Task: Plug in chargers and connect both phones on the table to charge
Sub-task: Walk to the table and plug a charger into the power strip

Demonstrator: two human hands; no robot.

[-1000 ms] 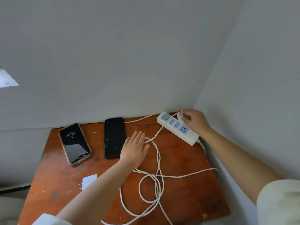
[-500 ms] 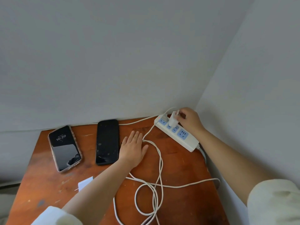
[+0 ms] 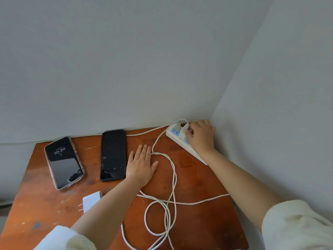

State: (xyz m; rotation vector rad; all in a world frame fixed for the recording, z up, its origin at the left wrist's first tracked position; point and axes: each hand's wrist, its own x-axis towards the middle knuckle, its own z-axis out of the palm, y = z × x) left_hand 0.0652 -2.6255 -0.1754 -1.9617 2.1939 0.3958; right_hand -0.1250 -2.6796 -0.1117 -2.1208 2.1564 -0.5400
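While the right hand [image 3: 201, 137] pinches the white charger [image 3: 182, 133] into the power strip [image 3: 182, 141] at the table's [image 3: 198, 177] far corner, the left hand [image 3: 141, 166] lies flat, fingers together. Charger: light, rigid; grip its sides. Cable [image 3: 173, 177] limp, tangle-prone. Second charger [image 3: 91, 202] lies unplugged near the phones.

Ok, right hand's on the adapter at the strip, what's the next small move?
Probably press the white adapter straight down until it seats in the power strip. The right hand grips it over a socket, but whether the prongs are fully in cannot be told. The left hand lies flat on the table.
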